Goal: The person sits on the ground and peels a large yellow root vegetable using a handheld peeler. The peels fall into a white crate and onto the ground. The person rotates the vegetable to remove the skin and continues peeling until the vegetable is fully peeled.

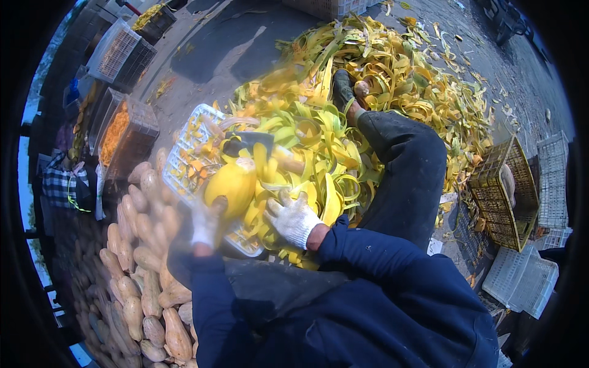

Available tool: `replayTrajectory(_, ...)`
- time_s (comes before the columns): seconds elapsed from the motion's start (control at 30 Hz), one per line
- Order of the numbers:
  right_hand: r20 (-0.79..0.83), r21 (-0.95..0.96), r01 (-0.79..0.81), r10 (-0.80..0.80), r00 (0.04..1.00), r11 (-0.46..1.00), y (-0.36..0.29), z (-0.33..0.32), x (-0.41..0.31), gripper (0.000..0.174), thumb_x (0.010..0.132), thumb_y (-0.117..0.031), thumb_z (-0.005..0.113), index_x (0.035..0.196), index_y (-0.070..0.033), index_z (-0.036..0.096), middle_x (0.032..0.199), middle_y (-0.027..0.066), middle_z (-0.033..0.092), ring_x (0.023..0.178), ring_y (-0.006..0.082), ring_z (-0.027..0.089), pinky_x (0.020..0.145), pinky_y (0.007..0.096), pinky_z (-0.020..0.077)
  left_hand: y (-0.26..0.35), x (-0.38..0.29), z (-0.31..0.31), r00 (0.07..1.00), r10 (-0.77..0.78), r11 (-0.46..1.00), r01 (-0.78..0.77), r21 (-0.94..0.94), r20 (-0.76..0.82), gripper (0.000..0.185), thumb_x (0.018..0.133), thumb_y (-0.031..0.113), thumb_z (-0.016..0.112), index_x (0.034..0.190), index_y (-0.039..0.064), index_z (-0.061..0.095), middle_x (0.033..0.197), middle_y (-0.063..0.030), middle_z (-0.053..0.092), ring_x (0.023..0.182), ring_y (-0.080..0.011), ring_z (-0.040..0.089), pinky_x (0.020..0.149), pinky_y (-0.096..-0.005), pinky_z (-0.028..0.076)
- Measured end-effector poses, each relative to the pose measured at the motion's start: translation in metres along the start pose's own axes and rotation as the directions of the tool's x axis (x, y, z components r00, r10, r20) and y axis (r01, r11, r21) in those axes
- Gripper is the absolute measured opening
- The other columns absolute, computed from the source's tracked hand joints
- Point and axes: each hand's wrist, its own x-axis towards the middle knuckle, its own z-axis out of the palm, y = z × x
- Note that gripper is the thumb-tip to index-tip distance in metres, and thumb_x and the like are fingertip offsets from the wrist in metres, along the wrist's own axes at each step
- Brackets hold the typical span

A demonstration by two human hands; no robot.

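Observation:
My left hand [205, 221], in a white knit work glove, holds the lower left side of a peeled yellow squash [231, 187]; a lens smear blurs this part. The squash lies over a white plastic crate [172, 161] holding orange and yellow scraps. My right hand [294, 220], gloved likewise, rests with spread fingers on long yellow and green peel strips [338, 198], just right of the squash. Whether it grips a strip or tool I cannot tell. A dark flat piece [248, 140] lies above the squash.
Many unpeeled tan squashes [133, 317] are piled at the left. A large heap of peels [409, 92] covers the ground around my foot. A crate of orange shreds [115, 133] stands upper left; a yellow crate [504, 193] and white crates [522, 278] are at the right.

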Motion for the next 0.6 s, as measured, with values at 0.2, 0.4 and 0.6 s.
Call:
replayTrajectory(0.2, 0.409, -0.04, -0.102, 0.11, 0.906, 0.994, 0.079, -0.015, -0.04, 0.02, 0.094, -0.018, 0.062, 0.096, -0.005, 0.077, 0.106, 0.0155, 0.072, 0.107, 0.037, 0.071, 0.082, 0.0476, 0.0608, -0.004, -0.005, -0.002, 0.994, 0.109, 0.959, -0.107, 0.261, 0.01, 0.085, 0.086, 0.017, 0.086, 0.156, -0.005, 0.044, 0.141, -0.0189, 0.065, 0.125, -0.0284, 0.065, 0.108, -0.0378, 0.053)
replayTrajectory(0.4, 0.208, -0.499, -0.426, 0.582, 0.786, 0.754, 0.133, -0.067, 0.0, 0.028, 0.093, -0.024, 0.067, 0.118, -0.016, 0.079, 0.122, 0.0094, 0.071, 0.119, 0.0362, 0.063, 0.082, 0.0602, 0.0566, -0.002, -0.008, -0.006, 0.996, 0.089, 0.927, -0.079, 0.367, -0.011, 0.092, 0.082, 0.023, 0.093, 0.155, -0.005, 0.045, 0.138, -0.0199, 0.067, 0.126, -0.0284, 0.065, 0.111, -0.0355, 0.05)
replayTrajectory(0.6, -0.092, -0.142, -0.188, 0.176, 0.98, 0.972, 0.111, -0.062, 0.056, 0.035, 0.092, -0.03, 0.069, 0.124, -0.015, 0.069, 0.117, 0.0125, 0.071, 0.113, 0.0384, 0.066, 0.087, 0.0558, 0.0547, -0.001, -0.011, -0.004, 0.994, 0.105, 0.898, -0.087, 0.432, -0.017, 0.094, 0.08, 0.042, 0.089, 0.155, 0.0, 0.05, 0.143, -0.0225, 0.065, 0.133, -0.0337, 0.063, 0.112, -0.0398, 0.05)
